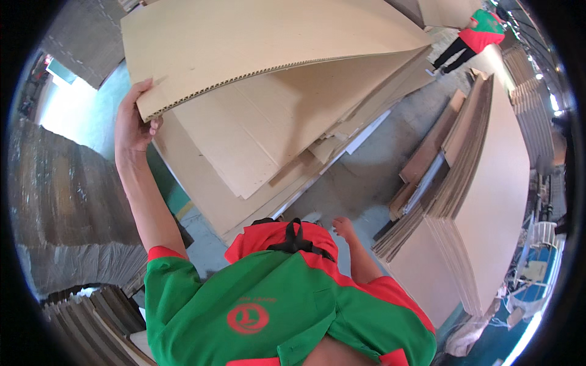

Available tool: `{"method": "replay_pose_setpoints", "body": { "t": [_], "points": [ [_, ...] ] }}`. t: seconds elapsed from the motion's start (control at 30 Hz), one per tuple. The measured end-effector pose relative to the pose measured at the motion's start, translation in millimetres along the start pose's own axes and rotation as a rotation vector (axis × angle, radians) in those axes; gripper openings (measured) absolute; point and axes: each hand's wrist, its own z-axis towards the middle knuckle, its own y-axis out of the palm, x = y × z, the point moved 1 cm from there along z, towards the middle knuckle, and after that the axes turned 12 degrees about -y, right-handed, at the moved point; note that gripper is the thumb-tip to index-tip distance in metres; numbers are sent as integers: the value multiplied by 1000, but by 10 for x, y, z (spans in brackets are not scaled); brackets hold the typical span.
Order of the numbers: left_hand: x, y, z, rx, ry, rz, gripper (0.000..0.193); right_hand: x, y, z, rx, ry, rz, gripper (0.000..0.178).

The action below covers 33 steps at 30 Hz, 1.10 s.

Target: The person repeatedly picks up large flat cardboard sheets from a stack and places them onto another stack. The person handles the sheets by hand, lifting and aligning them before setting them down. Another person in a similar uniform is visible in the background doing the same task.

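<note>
My left hand (pixel 135 117) grips the near left corner of a large tan corrugated cardboard sheet (pixel 244 39), thumb on top and fingers curled beneath. That corner is raised, and the sheet bows so its fluted edge shows. Under it lies a stack of more cardboard sheets (pixel 238 137), with uneven edges and some torn pieces toward the right. My right hand (pixel 343 227) hangs low beside my body, apart from the stack. Its fingers are loosely bent and spread, and nothing shows in them.
Tall cardboard sheets (pixel 482 201) lean on edge at the right, beside narrow brown strips (pixel 430 143). A plastic-wrapped stack (pixel 73 195) stands at the left. Another person (pixel 476 38) in red and green is at the far right, near a large sheet. Grey floor (pixel 366 177) lies between the stacks.
</note>
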Motion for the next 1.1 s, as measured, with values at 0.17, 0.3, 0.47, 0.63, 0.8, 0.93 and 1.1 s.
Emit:
{"method": "replay_pose_setpoints", "body": {
  "t": [0.17,0.3,0.47,0.63,0.8,0.93,1.1],
  "points": [
    [-195,-50,36,31,-8,77,29,155,55,-63,-74,-18,17,32],
    [-290,-123,441,75,20,44,26,67,-124,-124,-107,74,-9,27],
    [-1096,-246,1052,10,-202,264,27,-366,-410,-94,-44,-42,130,27],
    [-3242,-557,1108,-13,-438,307,52,-694,-464,-178,139,-17,215,27],
    [-4935,-741,942,66,-648,306,63,-359,-494,-706,130,112,278,26],
    [-5523,-819,914,266,-601,583,66,-83,-661,-1210,59,339,164,31],
    [-5619,-829,847,534,-489,721,65,-265,-820,-1271,157,471,117,32]
  ]
}}
